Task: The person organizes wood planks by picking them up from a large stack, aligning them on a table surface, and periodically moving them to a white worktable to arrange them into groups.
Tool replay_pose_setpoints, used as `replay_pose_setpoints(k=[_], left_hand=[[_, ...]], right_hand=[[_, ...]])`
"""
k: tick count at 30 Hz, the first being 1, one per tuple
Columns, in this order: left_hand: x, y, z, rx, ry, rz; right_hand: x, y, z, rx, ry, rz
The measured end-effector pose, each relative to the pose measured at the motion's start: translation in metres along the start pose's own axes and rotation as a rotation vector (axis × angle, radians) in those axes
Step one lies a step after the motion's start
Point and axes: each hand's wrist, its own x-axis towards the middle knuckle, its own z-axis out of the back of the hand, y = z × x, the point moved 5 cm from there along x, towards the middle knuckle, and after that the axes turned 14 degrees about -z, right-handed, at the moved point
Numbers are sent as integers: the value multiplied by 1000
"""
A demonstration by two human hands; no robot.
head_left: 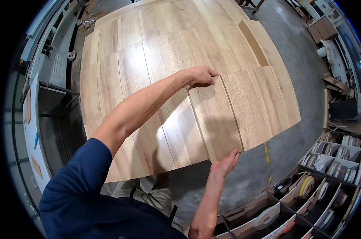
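A narrow wood-grain panel (217, 119) lies on top of a wide spread of similar boards, its long sides pointing away from me. My left hand (201, 77) reaches across and is closed over the panel's far end, thumb and fingers at its corner. At the near end, my right hand (226, 162) grips the edge from the front, its fingertips by the right corner. Beneath and around it, light-brown wood-grain boards (160, 51) lie side by side in rows. Right of the panel, another raised board (252, 103) sits almost alongside.
A narrow strip of board (253, 43) lies at the far right of the spread. Dividers hold edge-banding rolls (304, 187) at the lower right. A long white machine (59, 59) stands on the left. Grey concrete floor (296, 67) runs along the right, with a yellow line (267, 159).
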Motion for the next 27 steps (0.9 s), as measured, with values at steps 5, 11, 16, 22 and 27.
replay_pose_setpoints(k=[5,11,16,22,27], left_hand=[[-9,20,18,-121,-54,-32],[-94,67,6,-683,-801,-81],[-99,64,-36,-933,-839,-36],[-94,55,-35,-887,-844,-22],[-93,57,-35,-966,-770,-2]], right_hand=[[0,-5,-4,-20,15,8],[2,-6,6,17,-21,-28],[6,-10,6,-18,48,28],[5,-7,4,-15,39,41],[20,-12,10,22,17,16]])
